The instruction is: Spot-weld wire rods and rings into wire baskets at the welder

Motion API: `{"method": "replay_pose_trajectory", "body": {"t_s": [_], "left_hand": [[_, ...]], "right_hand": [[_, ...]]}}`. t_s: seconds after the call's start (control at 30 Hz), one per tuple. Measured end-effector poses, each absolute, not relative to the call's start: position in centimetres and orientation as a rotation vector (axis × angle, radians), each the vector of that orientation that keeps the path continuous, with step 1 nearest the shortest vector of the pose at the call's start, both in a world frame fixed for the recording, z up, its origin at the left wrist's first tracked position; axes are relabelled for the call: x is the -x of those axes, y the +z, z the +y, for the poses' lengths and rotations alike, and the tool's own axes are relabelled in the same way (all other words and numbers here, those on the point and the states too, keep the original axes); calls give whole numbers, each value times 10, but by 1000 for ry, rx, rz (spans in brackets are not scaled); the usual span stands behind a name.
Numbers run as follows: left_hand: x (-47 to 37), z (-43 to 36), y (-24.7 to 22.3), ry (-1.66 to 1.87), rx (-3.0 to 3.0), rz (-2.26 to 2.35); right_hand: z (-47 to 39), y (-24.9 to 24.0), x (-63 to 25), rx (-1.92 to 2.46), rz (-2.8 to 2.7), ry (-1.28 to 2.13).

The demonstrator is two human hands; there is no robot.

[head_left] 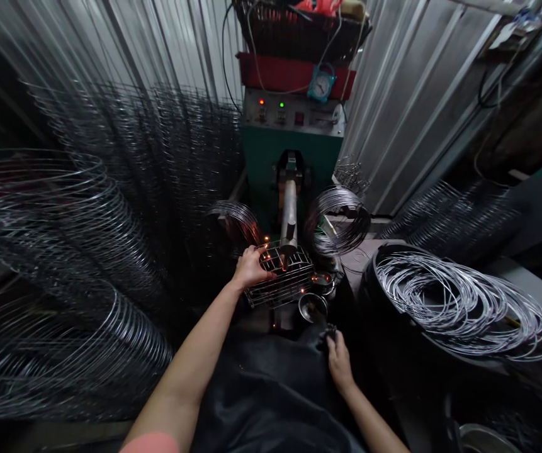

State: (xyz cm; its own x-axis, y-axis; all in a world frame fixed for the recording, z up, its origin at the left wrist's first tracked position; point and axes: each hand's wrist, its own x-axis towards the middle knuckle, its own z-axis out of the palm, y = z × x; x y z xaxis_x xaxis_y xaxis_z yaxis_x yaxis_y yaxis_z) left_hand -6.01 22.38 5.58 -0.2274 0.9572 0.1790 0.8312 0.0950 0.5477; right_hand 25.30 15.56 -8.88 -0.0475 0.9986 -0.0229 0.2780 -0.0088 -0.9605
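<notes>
My left hand (250, 270) grips the left side of a wire basket (286, 283), its thumb lying over the wires. The basket sits under the metal arm (289, 214) of a green spot welder (261, 157), and the arm's tip meets the wires. Small orange sparks fly around the basket and over my fingers. Closer to me, my right hand (340, 362) is closed at the edge of a black apron (271, 390), by a small dark object that I cannot make out. Two small metal bowls, one of them the nearer bowl (313, 307), stand between basket and right hand.
Coils of wire flank the welder, one the right coil (339, 220). At right, a black tub (374, 289) holds loose wire rings (459, 302). Tall stacks of wire rings (124, 189) crowd the left. A blue clock (321, 83) hangs by the welder's lit control panel (294, 113).
</notes>
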Motion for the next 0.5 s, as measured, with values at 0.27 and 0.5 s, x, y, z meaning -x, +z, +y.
{"method": "replay_pose_trajectory", "body": {"t_s": [0.27, 0.5], "left_hand": [[90, 182, 17, 718, -1619, 2032], [86, 171, -40, 1442, -1255, 1825]], "right_hand": [[191, -59, -258, 1207, -418, 1666], [169, -79, -270, 1370, -1361, 1212]]}}
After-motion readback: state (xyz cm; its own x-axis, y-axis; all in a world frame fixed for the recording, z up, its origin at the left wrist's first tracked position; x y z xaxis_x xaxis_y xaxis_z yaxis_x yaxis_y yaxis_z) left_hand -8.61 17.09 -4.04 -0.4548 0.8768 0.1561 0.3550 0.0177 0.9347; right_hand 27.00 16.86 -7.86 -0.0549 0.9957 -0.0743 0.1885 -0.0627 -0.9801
